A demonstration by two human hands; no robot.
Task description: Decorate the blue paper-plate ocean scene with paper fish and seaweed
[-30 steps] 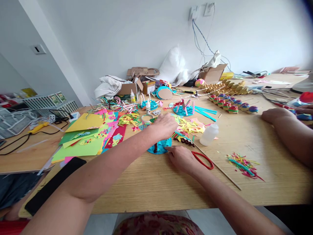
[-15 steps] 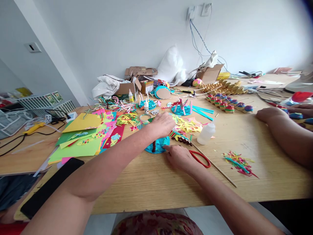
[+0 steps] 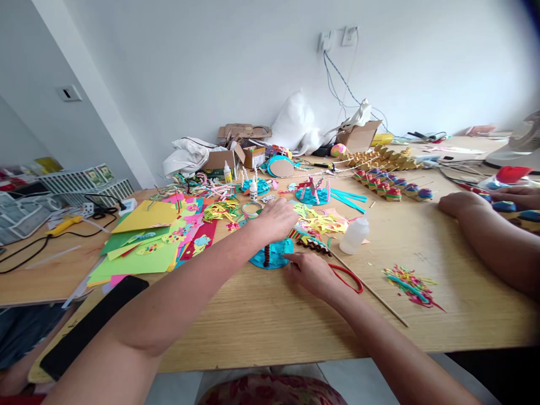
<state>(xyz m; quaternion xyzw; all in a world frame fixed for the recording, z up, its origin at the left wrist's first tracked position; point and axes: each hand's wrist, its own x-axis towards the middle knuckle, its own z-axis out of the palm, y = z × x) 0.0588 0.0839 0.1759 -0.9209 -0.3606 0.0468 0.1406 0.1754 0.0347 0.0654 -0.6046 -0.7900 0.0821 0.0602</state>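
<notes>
A blue round craft base (image 3: 276,260) lies on the table in front of me, with a dark brown twisted pipe-cleaner post (image 3: 266,256) standing on it. Over its far side is my left hand (image 3: 276,219), fingers curled downward and closed; whatever they pinch is hidden behind the hand. My right hand (image 3: 310,271) rests at the base's right edge, its index finger stretched out and touching the blue surface. Just right of that hand lie a red pipe-cleaner loop (image 3: 348,278) and a thin wooden stick (image 3: 386,304).
Coloured paper sheets (image 3: 139,253) and a black phone-like slab (image 3: 95,326) lie left. A translucent bottle (image 3: 354,236) stands right of centre, near paper scraps (image 3: 323,218). Another blue base (image 3: 312,194) sits farther back. A co-worker's arm (image 3: 485,236) reaches in from the right.
The camera view has tilted up slightly, so the scene sits a little lower. Both hands stay at the blue base, with the left hand shifted only slightly.
</notes>
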